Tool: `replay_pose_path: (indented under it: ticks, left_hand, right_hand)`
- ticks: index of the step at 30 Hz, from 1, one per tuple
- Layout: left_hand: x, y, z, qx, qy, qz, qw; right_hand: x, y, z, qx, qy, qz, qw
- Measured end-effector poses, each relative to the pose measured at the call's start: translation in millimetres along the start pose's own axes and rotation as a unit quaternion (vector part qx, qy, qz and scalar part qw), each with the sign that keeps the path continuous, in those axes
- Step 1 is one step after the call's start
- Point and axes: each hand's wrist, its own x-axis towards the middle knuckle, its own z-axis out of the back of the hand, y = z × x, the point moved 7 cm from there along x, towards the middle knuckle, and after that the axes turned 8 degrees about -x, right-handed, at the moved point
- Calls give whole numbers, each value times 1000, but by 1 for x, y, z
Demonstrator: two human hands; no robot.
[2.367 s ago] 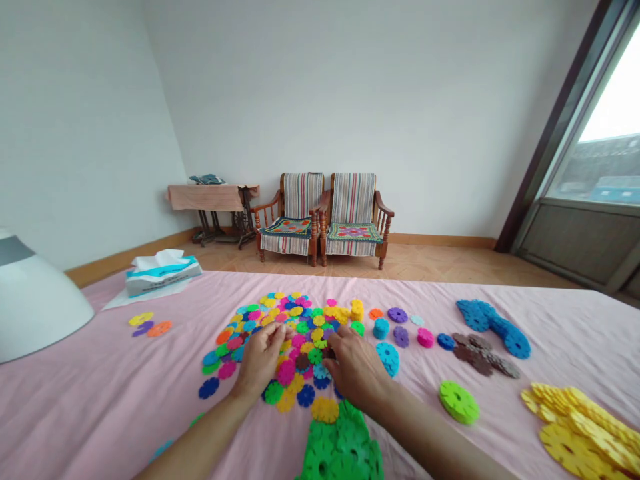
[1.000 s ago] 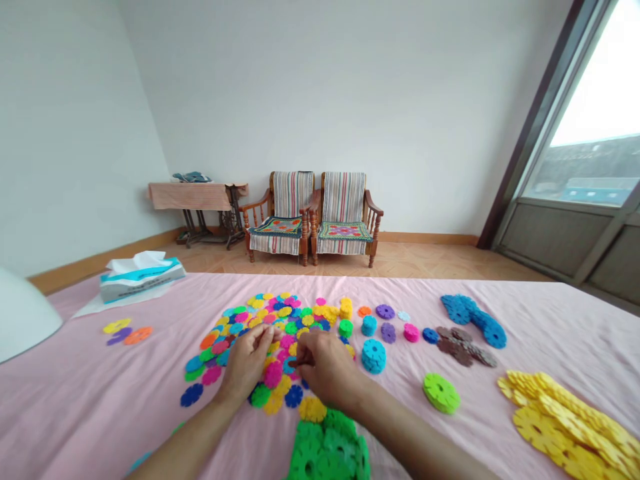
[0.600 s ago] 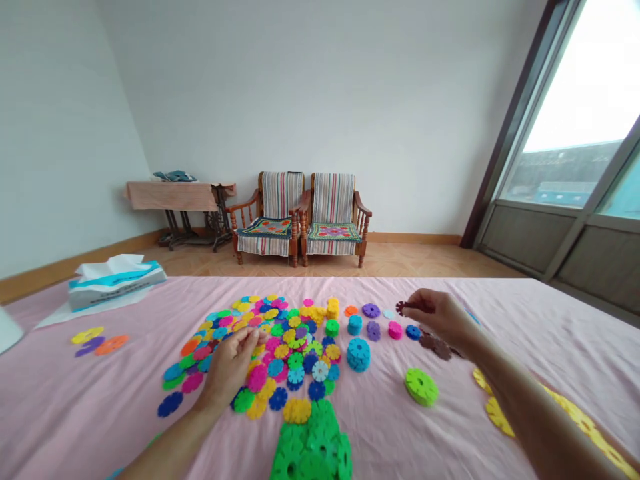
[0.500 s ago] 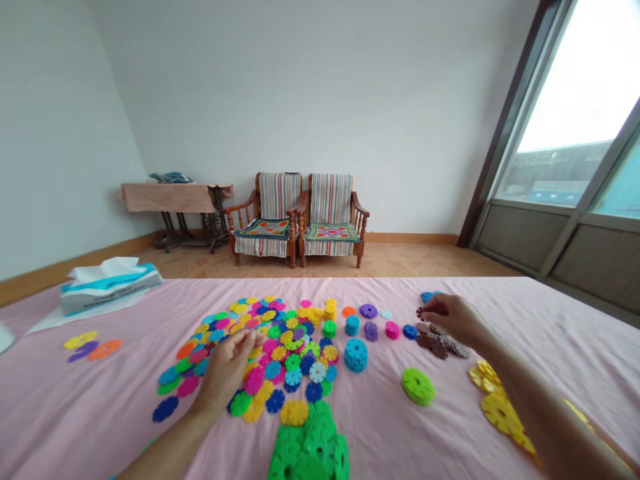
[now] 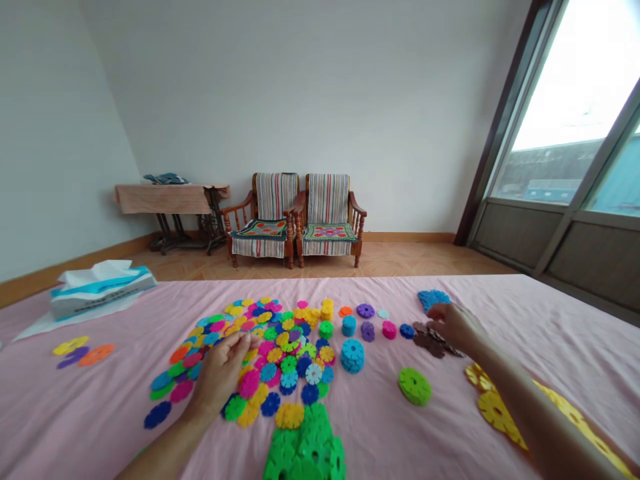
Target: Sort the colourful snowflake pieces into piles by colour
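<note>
Over the big loose pile of colourful notched plastic discs (image 5: pixel 289 363) is my left hand (image 5: pixel 220 373), its thumb and fingers pressed together. Whatever may be between those fingertips cannot be made out. To the right, my right hand (image 5: pixel 457 327) reaches down to a small heap of brown notched discs (image 5: pixel 431 343). Its fingers are pinched at the heap's upper edge on a brown disc, partly hidden by them. Just behind that hand lie blue discs (image 5: pixel 431 299). A small dark blue stack (image 5: pixel 407 331) stands left of the brown heap.
Between the piles stand blue stacks (image 5: pixel 353 356), a pink stack (image 5: pixel 389 329) and purple discs (image 5: pixel 365 311). Lime discs (image 5: pixel 415 386) lie nearer. Joined green discs (image 5: pixel 306 450) sit in front; yellow ones (image 5: pixel 495 410) lie under my right forearm. A tissue pack (image 5: pixel 103 293) is far left.
My right hand has lowered the brown disc from beside the blue discs onto the brown heap. The blue discs show more fully. My left hand stays pinched in place; the view has shifted slightly.
</note>
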Motion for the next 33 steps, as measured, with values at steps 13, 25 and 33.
replay_pose_path:
  ticks: [13,25,33]
  left_hand:
    - [-1,-1,-2,-11,-1,0,1000]
    - [0,0,-1,-1,1,-4,1000]
    - [0,2,-1,-1,4,-1,1000]
  right_hand:
    - [-13,53,-21,-88,80,100,988]
    - [-10,52,-18,-83,95,88,988]
    - [-14,62,-3,30,106,100,989]
